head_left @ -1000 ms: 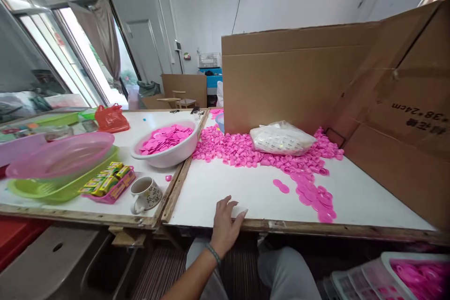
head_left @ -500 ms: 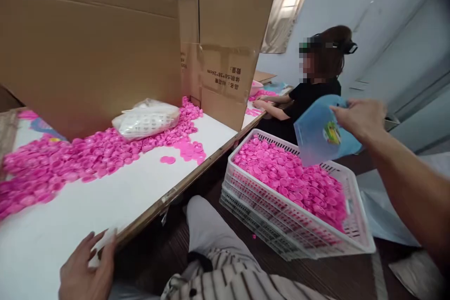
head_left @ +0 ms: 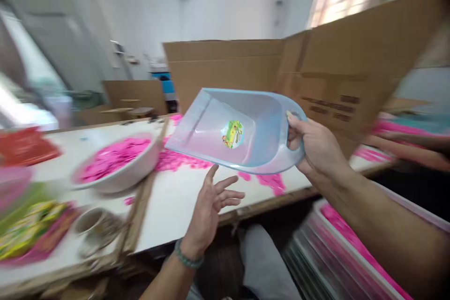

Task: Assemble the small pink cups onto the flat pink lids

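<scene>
My right hand [head_left: 314, 143] grips the handle of a light blue, see-through plastic scoop [head_left: 262, 138] with a colourful sticker. The scoop is held level above the table, its wide mouth to the left, and looks bare inside. Just below its front edge is my left hand [head_left: 214, 197], fingers spread and holding nothing; a beaded bracelet [head_left: 189, 254] circles that wrist. Behind and under the scoop lie small pink discs [head_left: 183, 161] on the white tabletop [head_left: 168, 211], partly hidden by it.
A white basin [head_left: 140, 171] of pink pieces, a cup [head_left: 90, 221] and a red bag [head_left: 26, 146] stand to the left. Tall cardboard [head_left: 225, 63] walls the back. At lower right are stacked crates [head_left: 316, 243] with pink pieces. Another person's arm [head_left: 408, 147] reaches in at right.
The view has swung left. My right hand has brought the scoop from over the crate to above the table. My left hand has left the table edge and its fingers are now spread.
</scene>
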A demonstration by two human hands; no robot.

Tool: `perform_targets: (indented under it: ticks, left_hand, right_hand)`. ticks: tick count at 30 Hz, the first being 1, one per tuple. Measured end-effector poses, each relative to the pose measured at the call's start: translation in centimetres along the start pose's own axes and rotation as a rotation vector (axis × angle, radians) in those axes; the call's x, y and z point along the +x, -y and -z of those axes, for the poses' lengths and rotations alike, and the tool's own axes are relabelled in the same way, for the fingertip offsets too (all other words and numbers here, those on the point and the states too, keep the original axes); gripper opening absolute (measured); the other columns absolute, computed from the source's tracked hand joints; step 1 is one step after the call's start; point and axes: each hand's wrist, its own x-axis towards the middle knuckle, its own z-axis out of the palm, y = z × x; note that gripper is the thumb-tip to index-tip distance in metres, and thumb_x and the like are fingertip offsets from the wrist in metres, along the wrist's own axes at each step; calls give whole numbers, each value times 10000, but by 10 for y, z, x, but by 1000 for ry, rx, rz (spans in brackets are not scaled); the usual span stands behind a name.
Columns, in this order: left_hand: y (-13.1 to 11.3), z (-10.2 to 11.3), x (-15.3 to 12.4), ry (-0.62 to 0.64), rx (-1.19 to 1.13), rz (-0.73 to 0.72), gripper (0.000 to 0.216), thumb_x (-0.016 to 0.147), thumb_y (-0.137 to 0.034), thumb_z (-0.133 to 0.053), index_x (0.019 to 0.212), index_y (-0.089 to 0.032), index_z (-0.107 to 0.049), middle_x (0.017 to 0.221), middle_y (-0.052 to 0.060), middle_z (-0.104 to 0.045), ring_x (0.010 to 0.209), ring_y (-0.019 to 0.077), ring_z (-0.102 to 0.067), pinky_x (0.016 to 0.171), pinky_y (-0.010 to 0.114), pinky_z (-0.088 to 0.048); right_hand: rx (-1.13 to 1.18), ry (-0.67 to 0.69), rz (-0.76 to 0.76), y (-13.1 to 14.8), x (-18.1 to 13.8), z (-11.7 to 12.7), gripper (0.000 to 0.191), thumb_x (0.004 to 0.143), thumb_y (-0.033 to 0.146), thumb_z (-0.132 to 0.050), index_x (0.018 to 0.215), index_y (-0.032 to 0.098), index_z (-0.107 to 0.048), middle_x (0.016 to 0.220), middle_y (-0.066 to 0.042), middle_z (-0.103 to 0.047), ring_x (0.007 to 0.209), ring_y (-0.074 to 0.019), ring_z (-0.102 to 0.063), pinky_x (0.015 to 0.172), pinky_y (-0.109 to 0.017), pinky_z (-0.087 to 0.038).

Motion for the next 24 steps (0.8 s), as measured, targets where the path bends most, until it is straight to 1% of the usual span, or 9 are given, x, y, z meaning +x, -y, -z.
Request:
perform_targets:
  ticks: [2, 4, 10, 14, 16, 18, 19, 21, 24]
  left_hand:
    - [-31, 14, 11, -115, -110, -56, 667, 764, -636, -411, 1250, -180, -390, 962, 122, -641, 765, 210, -652, 680, 308, -513]
    - [-64, 43, 21, -246, -196, -126, 579, 768, -581, -467, 1171, -166, -469, 857, 84, -655, 699, 175, -648, 649, 274, -517]
    - [-139, 161, 18, -610, -185, -297, 283, 709, -265, -615, 962, -146, -571, 756, 22, -670, 603, 128, -623, 548, 223, -519]
    - [-182, 242, -4, -757, -200, -353, 240, 699, -130, -560, 940, -125, -563, 689, 11, -663, 543, 112, -609, 516, 206, -517]
    - [-208, 286, -21, -842, -207, -355, 231, 709, -89, -503, 934, -103, -552, 630, 11, -643, 496, 107, -595, 519, 209, -523]
    - [-235, 330, -42, -994, -160, -339, 238, 714, -72, -469, 942, -84, -539, 587, 17, -623, 473, 110, -586, 528, 214, -530]
    - [-248, 353, -52, -1082, -108, -311, 251, 718, -78, -462, 959, -76, -533, 600, 31, -626, 487, 122, -595, 520, 219, -531]
    - [-270, 395, -73, -1241, 9, -129, 250, 721, -121, -475, 954, -55, -541, 647, 85, -640, 557, 162, -627, 477, 210, -521]
    - [-290, 449, -93, -1360, 57, -32, 285, 739, -157, -477, 1007, -68, -517, 689, 118, -641, 577, 197, -632, 392, 219, -493]
  right_hand:
    - [154, 177, -97, -26, -1, -49, 230, 649, 256, -715, 694, 165, -509, 568, 57, -483, 470, -56, -450, 429, -172, -380]
    - [231, 328, -155, -44, -3, -97, 251, 637, 263, -728, 719, 181, -505, 604, 60, -480, 498, -59, -463, 445, -170, -402]
    - [263, 725, -230, -79, -28, -237, 299, 624, 341, -735, 704, 205, -481, 620, 63, -458, 539, -73, -472, 497, -191, -455]
    - [211, 955, -306, -111, -55, -310, 292, 667, 430, -680, 828, 229, -543, 807, 21, -547, 655, -105, -556, 548, -211, -500]
    - [160, 1024, -361, -131, -64, -331, 315, 678, 462, -660, 870, 236, -553, 932, 3, -554, 731, -126, -587, 580, -222, -520]
    - [87, 1014, -403, -153, -67, -343, 329, 661, 459, -677, 863, 230, -556, 962, 1, -542, 760, -134, -596, 575, -210, -522]
    - [43, 986, -419, -164, -67, -346, 333, 646, 448, -694, 853, 225, -557, 946, 3, -539, 757, -132, -596, 566, -198, -519]
    - [-38, 924, -446, -186, -64, -347, 336, 621, 427, -719, 832, 218, -562, 893, 5, -536, 736, -123, -590, 552, -181, -513]
    - [-131, 864, -470, -216, -56, -342, 337, 606, 422, -729, 825, 213, -579, 864, 0, -543, 713, -113, -574, 553, -176, -511]
